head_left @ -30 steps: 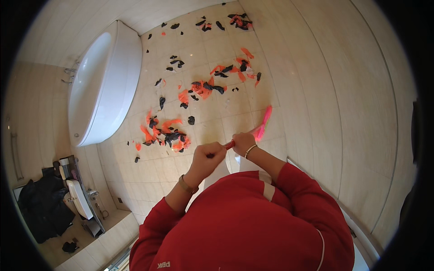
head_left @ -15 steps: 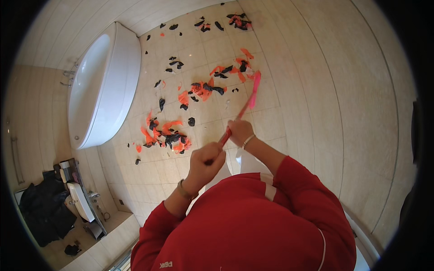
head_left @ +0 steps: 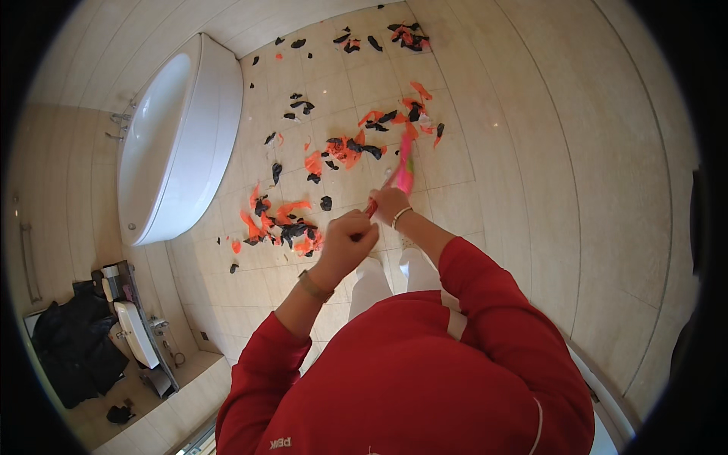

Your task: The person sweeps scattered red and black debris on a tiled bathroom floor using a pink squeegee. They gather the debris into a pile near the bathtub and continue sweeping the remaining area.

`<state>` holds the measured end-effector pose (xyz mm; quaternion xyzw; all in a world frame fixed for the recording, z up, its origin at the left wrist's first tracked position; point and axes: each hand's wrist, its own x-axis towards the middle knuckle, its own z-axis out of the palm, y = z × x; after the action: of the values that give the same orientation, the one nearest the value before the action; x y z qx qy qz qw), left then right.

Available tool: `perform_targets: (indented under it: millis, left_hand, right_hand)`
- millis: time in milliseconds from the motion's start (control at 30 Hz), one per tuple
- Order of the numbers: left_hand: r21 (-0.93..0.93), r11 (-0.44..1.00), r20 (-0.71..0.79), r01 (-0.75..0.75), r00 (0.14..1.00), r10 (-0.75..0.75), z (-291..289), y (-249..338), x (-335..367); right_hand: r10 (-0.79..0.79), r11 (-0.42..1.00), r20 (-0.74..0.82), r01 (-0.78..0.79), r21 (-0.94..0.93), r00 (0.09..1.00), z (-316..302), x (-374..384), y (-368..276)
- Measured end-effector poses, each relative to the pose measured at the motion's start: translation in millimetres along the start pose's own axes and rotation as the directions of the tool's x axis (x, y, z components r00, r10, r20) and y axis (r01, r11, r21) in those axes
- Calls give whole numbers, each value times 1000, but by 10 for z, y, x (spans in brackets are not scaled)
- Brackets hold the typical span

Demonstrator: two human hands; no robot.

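Both of my hands are wrapped round the red handle of a broom (head_left: 406,165) with a pink head. My left hand (head_left: 347,244) grips the handle's upper end, close to my body. A little farther along the handle, my right hand (head_left: 390,207) is closed on it. The broom head is down by the tiled floor, just in front of my feet. Its tip meets a pile of crumpled orange and black scraps (head_left: 413,112). Left of the head lies another orange and black clump (head_left: 350,149), with a larger pile (head_left: 284,224) nearer and farther left.
A white corner bathtub (head_left: 186,144) stands at the left. More scraps (head_left: 408,36) lie by the far wall. At the lower left are a white washbasin (head_left: 136,335) and black clothing (head_left: 78,345). Tan tiled wall (head_left: 561,152) rises on the right.
The broom head has swung left and nearer to me, its handle foreshortened. A black and orange scrap now shows to the right of it. Both hands keep their hold.
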<state>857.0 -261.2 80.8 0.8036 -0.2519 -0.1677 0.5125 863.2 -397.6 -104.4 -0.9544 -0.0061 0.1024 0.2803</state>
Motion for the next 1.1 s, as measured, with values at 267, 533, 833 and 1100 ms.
perform_targets:
  millis: [267, 533, 833, 1100]
  left_hand:
    - [1, 977, 44, -215, 976, 215, -49, 492, -407]
    - [79, 997, 206, 5, 978, -21, -178, 402, -473]
    - [138, 958, 277, -252, 938, 207, 234, 181, -326]
    - [-49, 995, 216, -91, 971, 99, -140, 572, -586]
  right_hand:
    - [-23, 997, -152, 33, 64, 988, -456, -418, -327]
    - [-83, 988, 30, 78, 135, 996, 187, -768, -420]
    - [-15, 944, -188, 76, 321, 982, 177, -324, -179]
    - [-51, 994, -26, 53, 98, 998, -140, -915, -381]
